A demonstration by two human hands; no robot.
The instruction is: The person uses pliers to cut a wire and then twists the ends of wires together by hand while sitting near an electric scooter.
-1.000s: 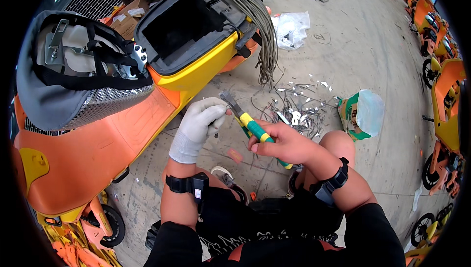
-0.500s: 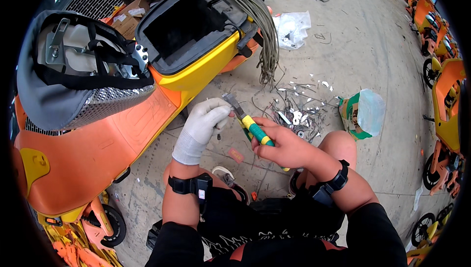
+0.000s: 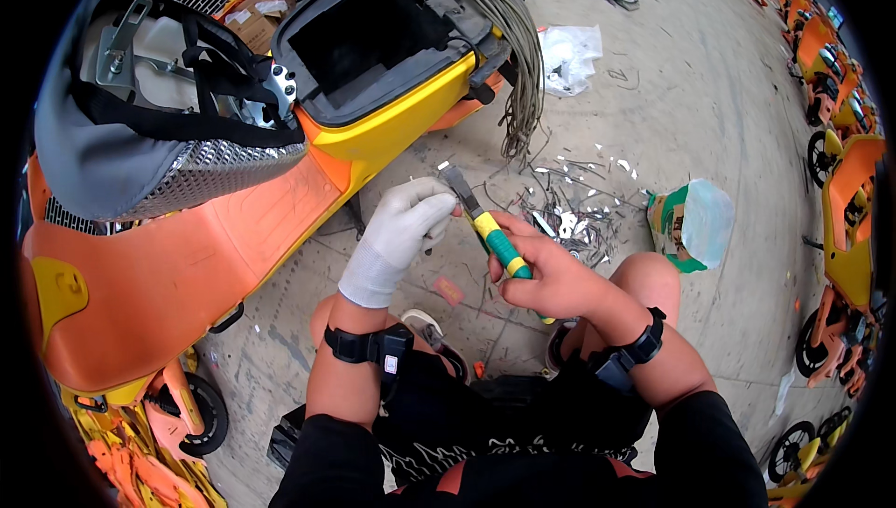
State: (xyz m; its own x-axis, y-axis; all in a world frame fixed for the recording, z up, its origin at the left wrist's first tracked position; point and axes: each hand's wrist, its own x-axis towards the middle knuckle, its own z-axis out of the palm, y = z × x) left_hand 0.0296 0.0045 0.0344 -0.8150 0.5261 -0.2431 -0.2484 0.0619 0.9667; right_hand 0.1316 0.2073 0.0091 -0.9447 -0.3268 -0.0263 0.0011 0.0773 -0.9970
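Note:
My right hand (image 3: 555,270), bare, is wrapped round the green and yellow handles of a pair of pliers (image 3: 507,251). The metal jaws point up and to the left, and a small white bit shows at their tip. Beside the jaws is my left hand (image 3: 397,233) in a whitish knit glove, its fingers curled and pinched together. What those fingers hold, if anything, is hidden; a small dark end shows below them. On the floor beyond lies a heap of dark wire offcuts and white scraps (image 3: 569,219).
An orange and yellow scooter (image 3: 187,289) fills the left, with a grey-covered seat (image 3: 112,172) and an open dark storage bin (image 3: 299,88). A bundle of cables (image 3: 525,88) hangs over the bin. An open green package (image 3: 670,228) and plastic bag (image 3: 571,60) lie on the floor. More scooters (image 3: 854,191) line the right.
The view has shifted slightly. Both hands stay close together, the pliers still in the right one, with their jaws a little clearer beside the gloved fingers.

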